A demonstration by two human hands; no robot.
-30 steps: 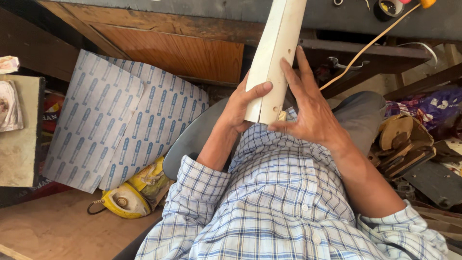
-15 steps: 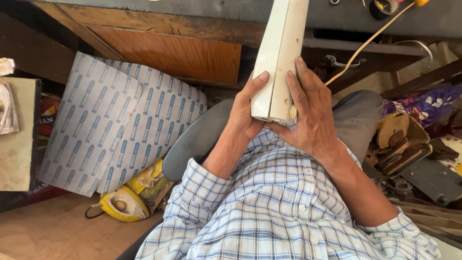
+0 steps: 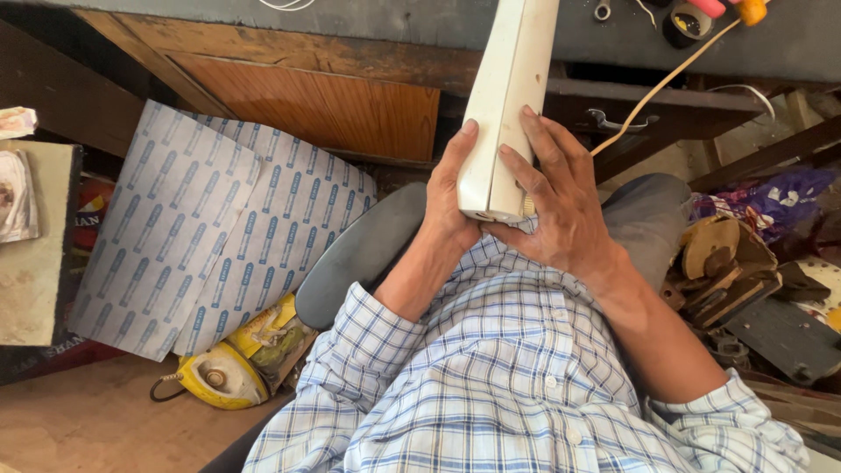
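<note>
Both hands grip a long cream plastic casing (image 3: 506, 105) at upper centre of the frame, held upright against the edge of the dark tabletop (image 3: 420, 22). The left hand (image 3: 451, 206) clasps its lower left side, thumb along the edge; the right hand (image 3: 561, 206) is closed over the lower right side, fingers spread up the face. A tan cord (image 3: 666, 83) runs to the upper right. A yellow clothes iron (image 3: 223, 377) lies at lower left, below patterned sheets (image 3: 210, 228).
</note>
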